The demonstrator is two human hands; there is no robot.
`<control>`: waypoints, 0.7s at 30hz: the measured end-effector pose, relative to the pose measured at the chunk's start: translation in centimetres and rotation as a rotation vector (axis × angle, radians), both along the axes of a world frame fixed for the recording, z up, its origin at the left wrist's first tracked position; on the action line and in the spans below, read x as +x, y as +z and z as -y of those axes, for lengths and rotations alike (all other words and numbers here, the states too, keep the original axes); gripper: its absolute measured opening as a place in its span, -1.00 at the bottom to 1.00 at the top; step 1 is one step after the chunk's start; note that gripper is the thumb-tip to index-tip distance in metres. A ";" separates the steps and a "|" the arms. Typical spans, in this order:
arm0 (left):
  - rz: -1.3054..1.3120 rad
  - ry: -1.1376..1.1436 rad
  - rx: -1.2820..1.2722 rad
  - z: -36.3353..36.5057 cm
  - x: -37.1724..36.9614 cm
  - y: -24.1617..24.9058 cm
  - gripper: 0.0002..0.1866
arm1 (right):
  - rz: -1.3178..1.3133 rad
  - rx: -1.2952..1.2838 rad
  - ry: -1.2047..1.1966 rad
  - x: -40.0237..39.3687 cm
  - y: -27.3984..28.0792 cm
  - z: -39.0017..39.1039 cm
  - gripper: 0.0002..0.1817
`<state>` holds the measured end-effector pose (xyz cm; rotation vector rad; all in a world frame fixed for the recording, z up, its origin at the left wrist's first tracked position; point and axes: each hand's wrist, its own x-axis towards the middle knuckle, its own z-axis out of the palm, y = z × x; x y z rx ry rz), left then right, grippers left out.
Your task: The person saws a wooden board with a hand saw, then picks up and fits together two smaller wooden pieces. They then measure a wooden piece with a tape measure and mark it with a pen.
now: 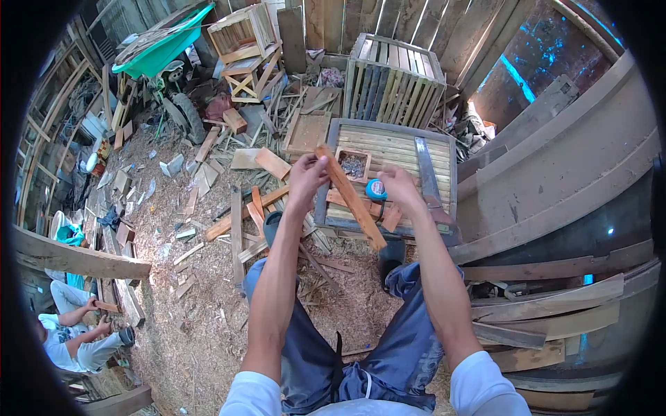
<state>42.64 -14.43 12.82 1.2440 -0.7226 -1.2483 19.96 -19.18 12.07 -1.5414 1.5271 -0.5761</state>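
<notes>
My left hand point(307, 182) is closed round the upper part of a narrow wooden strip point(354, 200), which slants down to the right in front of me. My right hand point(401, 187) has its fingers curled at the right edge of a blue tape measure point(376, 189), and seems to grip it. Just behind the strip, a small wooden box point(354, 165) of what look like nails sits on a slatted wooden panel point(402, 139). Short wood pieces point(392, 217) lie under the tape measure. A handsaw point(438, 216) rests along the panel's right side.
A slatted crate point(395, 80) stands behind the panel. Further left are stacked wooden frames point(246, 45) and a green wheelbarrow point(163, 45). Offcuts and shavings cover the ground point(187, 305). Another person point(80, 326) sits at lower left holding a wood piece. Planks point(548, 312) lie at right.
</notes>
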 end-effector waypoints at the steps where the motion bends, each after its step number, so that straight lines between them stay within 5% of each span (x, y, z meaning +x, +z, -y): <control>1: 0.016 0.040 -0.001 0.1 0.7 0.1 -0.70 | 0.040 0.004 0.134 -0.5 1.2 -0.7 -0.42; 5: -0.208 0.157 -0.066 0.1 3.3 -1.1 -0.76 | 0.197 0.300 0.384 -2.4 4.9 -3.9 -0.56; 14: -0.335 0.299 -0.048 -0.5 3.5 -0.9 -0.67 | 0.373 0.273 0.513 -5.7 5.4 -4.4 -0.65; 17: -0.251 0.262 -0.047 0.3 2.2 -2.7 -0.67 | 0.413 0.301 0.453 -6.0 6.0 -5.0 -0.67; 18: -0.349 0.155 -0.089 0.4 1.4 -2.4 -0.52 | 0.403 0.283 0.446 -6.3 5.6 -5.0 -0.70; 21: -0.210 -0.034 0.044 -0.5 -3.1 -0.9 -0.64 | 0.427 0.197 0.404 -7.0 4.2 -5.7 -0.72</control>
